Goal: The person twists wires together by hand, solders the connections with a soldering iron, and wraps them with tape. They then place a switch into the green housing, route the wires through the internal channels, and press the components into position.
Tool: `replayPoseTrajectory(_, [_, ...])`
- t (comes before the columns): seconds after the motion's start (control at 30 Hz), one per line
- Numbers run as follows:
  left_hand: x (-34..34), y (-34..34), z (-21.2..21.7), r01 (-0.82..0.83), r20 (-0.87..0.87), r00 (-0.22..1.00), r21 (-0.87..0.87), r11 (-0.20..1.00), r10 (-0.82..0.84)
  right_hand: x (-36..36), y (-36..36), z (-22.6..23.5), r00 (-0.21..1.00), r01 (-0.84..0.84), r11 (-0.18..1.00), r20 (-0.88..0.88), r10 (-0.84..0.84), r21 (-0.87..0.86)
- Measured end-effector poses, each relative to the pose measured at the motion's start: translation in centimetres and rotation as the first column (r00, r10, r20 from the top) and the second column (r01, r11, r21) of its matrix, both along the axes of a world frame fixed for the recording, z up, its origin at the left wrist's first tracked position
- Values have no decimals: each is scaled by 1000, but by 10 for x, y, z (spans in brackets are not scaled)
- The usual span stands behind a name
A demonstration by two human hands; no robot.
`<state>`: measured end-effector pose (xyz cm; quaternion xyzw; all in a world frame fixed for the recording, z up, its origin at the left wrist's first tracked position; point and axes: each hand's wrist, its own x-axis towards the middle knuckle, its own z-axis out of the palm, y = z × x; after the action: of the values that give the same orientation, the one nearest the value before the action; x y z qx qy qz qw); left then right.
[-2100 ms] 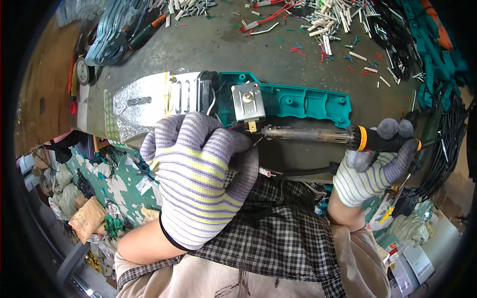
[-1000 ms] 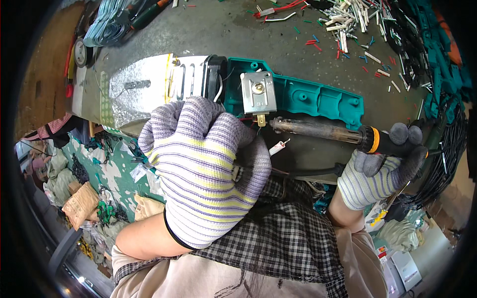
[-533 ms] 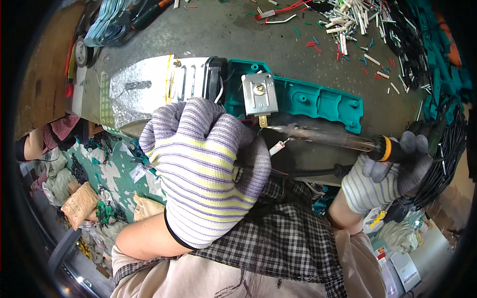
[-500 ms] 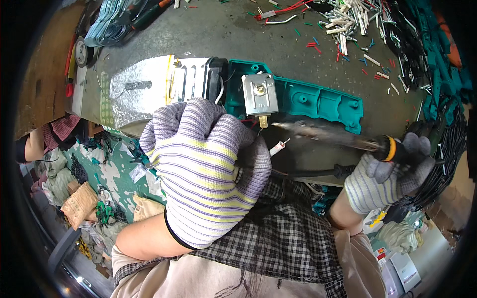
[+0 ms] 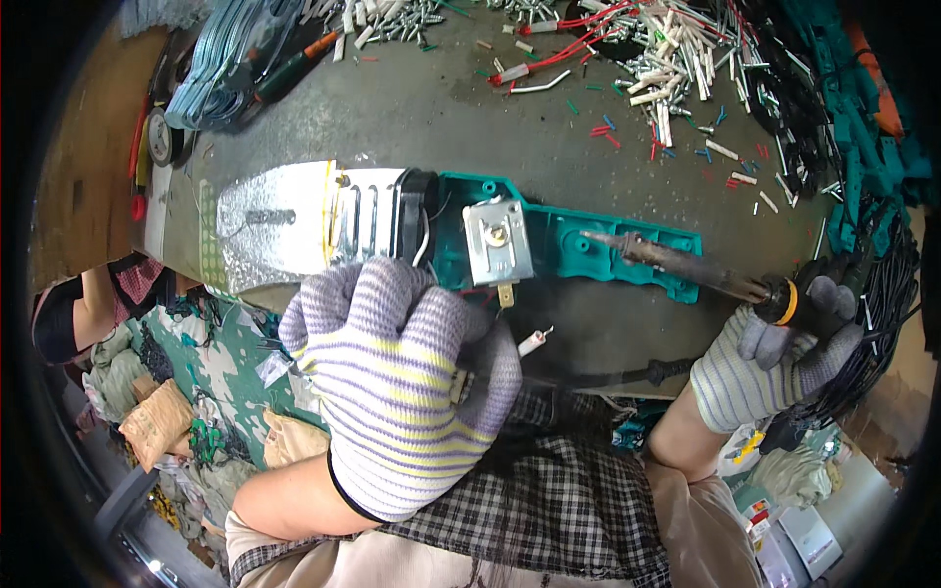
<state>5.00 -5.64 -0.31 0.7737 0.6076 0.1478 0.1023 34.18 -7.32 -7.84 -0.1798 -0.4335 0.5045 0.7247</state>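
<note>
My right hand [image 5: 779,338], in a striped knit glove, is closed round the black handle of a soldering iron [image 5: 696,269] with a yellow ring. The iron's dark tip points left over the teal plastic housing half [image 5: 627,250]. A square metal thermostat-like part [image 5: 498,243] rests on that housing, its brass tab toward me. My left hand [image 5: 402,392], gloved too, has its fingers curled near the tab. From beside its thumb sticks a white-sleeved wire [image 5: 532,341] with a bare end; the grip itself is hidden. Left of the thermostat lies a silvery metal body [image 5: 377,216] with a black collar.
White sleeves and screws [image 5: 676,69] lie heaped at the far right, with red and blue bits scattered nearby. Black cables [image 5: 872,323] hang at the right edge. Far left are metal strips [image 5: 221,73], a screwdriver [image 5: 294,69] and a tape roll [image 5: 162,137].
The soldering iron has moved up and away from the brass tab, and its tip is now above the teal housing. The view has tilted, so the bench sits lower. My left hand keeps its curled pose.
</note>
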Motion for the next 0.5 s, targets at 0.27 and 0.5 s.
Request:
replayPoseTrajectory(0.27, [1, -1, 2, 10, 30, 999, -7, 1000, -10, -26, -7, -4, 669, 682, 731, 397, -628, 5])
replayPoseTrajectory(0.5, [-2, -2, 5, 12, 18, 1000, -15, 1000, -12, -67, 24, 30, 282, 908, 110, 396, -874, -403])
